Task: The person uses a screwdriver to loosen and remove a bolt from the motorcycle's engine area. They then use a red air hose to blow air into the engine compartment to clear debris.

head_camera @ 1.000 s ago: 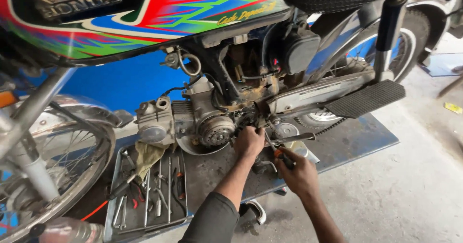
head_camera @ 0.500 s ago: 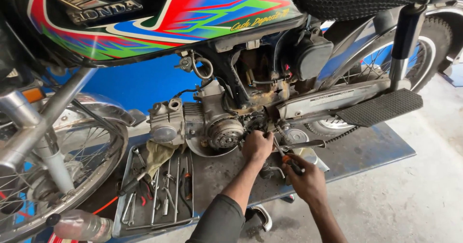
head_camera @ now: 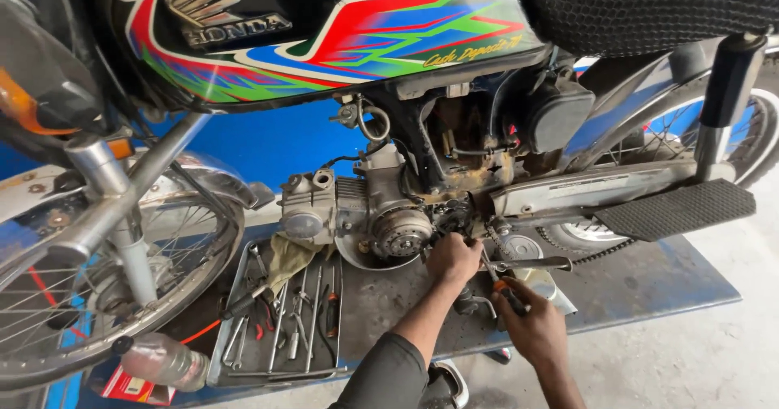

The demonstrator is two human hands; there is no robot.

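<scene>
Under the motorcycle's engine [head_camera: 381, 214], the left hand [head_camera: 453, 259] is pressing curled fingers against the crankcase (what they grip, I cannot tell). Just beside it, the right hand [head_camera: 531, 324] is closing tight on an orange-handled screwdriver [head_camera: 497, 277], its tip angling up toward the chain [head_camera: 495, 238]. Nearby, a tool tray [head_camera: 280, 368] is lying on the platform.

red carton [head_camera: 130, 386] bottom left by wheel; white label [head_camera: 586, 186] on chain cover
</scene>
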